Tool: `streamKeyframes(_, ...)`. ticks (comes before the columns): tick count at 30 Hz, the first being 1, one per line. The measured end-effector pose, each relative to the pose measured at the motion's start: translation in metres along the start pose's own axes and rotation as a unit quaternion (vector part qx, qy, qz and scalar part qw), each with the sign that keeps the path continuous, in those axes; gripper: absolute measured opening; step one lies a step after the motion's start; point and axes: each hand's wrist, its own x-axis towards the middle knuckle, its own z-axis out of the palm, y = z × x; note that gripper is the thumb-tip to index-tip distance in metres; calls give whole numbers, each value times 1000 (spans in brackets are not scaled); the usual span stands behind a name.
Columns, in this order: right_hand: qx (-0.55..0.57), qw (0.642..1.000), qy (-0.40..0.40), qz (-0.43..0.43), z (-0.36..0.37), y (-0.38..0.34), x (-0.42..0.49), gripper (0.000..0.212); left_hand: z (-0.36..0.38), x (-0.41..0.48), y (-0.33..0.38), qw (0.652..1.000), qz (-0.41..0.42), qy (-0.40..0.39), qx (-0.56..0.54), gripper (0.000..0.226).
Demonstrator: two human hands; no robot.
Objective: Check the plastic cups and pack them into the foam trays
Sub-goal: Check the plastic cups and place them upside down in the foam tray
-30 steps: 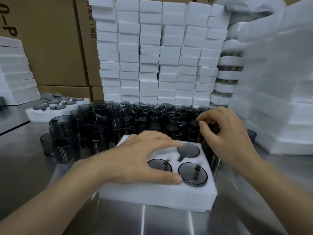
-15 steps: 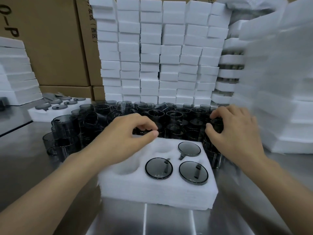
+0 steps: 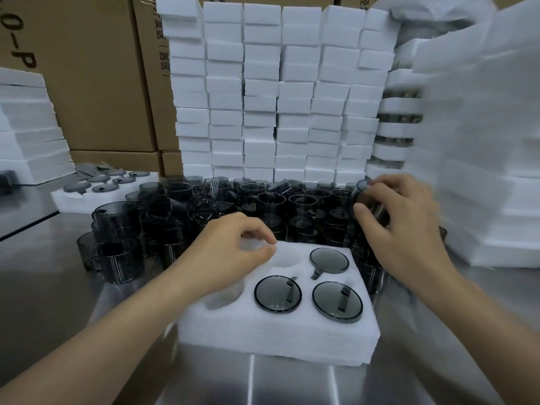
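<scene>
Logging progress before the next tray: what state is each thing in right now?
Front foam tray: three pockets filled, the rest in view empty.
Left hand: fingers curled over the tray, holding nothing.
Right hand: grips a cup from the pile.
Loose cups: heaped behind the tray, unpacked.
Far tray: visible pockets filled.

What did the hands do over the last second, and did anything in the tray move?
The left hand lifted off the foam tray, uncovering its empty left pockets, and now hovers at its back edge, fingers curled, holding nothing. The right hand gripped a cup from the pile and tilted it up. The three packed cups and tray stayed put.
</scene>
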Motion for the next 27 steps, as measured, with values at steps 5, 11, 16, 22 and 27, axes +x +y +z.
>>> streamKeyframes(5,124,982,-45,-136,4,-24,-12,15,4,2,6,993,-29,20,-115,15)
streamKeyframes(11,133,960,-86,-229,3,-37,-20,22,0,-6,12,990,129,62,4,65)
streamKeyframes(16,148,958,-64,-238,0,-39,-20,29,-2,-9,17,976,193,95,40,68)
streamKeyframes(22,187,954,-53,-227,4,-36,-20,62,-2,-9,15,978,186,88,-17,67)
streamKeyframes(27,172,960,-40,-218,4,-35,-20,70,-6,-9,21,983,144,45,-102,57)
